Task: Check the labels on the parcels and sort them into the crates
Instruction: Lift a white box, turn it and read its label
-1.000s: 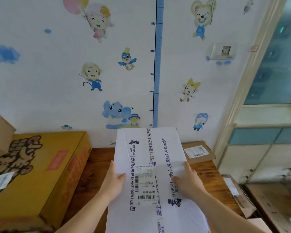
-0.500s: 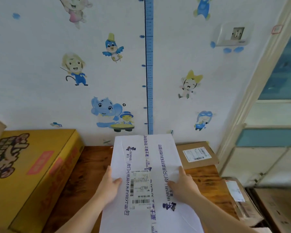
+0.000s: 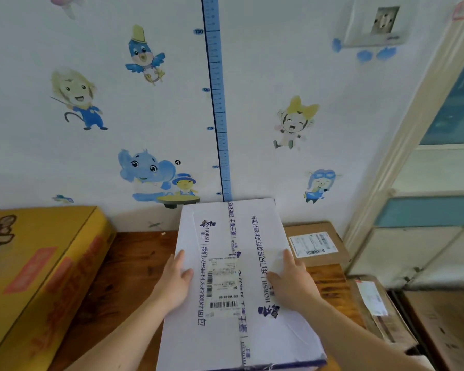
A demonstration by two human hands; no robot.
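1. Bench (image 3: 123, 277): dark brown wood with visible grain. Its far edge meets the wall (image 3: 257, 76). A bare strip lies open between the yellow carton (image 3: 38, 263) and the parcel (image 3: 220, 341).
2. Yellow carton: large, printed cardboard that fills the bench's left end. Its long right edge runs near the left forearm.
3. Parcel: a white, flat, rectangular box held lengthwise over the middle of the bench. Its far end reaches the base of the wall. Whether its underside touches the bench cannot be told.
4. Parcel surface: smooth white card with dark blue print in lengthwise rows. A printed tape (image 3: 235, 228) runs down the middle seam, and the near corner is scuffed.
5. Label (image 3: 223, 283): white, with barcodes, stuck on the top face between the two hands. Its text is too small to read.
6. Left hand (image 3: 173, 283): grips the parcel's left edge with the thumb on the top face.
7. Right hand (image 3: 292, 283): grips the right edge in the same way, thumb on top.
8. Brown parcel (image 3: 330, 259): small and made of plain cardboard with a white label. It sits at the bench's far right corner, just beside the parcel.
9. Low parcel (image 3: 373, 303): brown and labelled. It lies off the bench's right edge, lower down.
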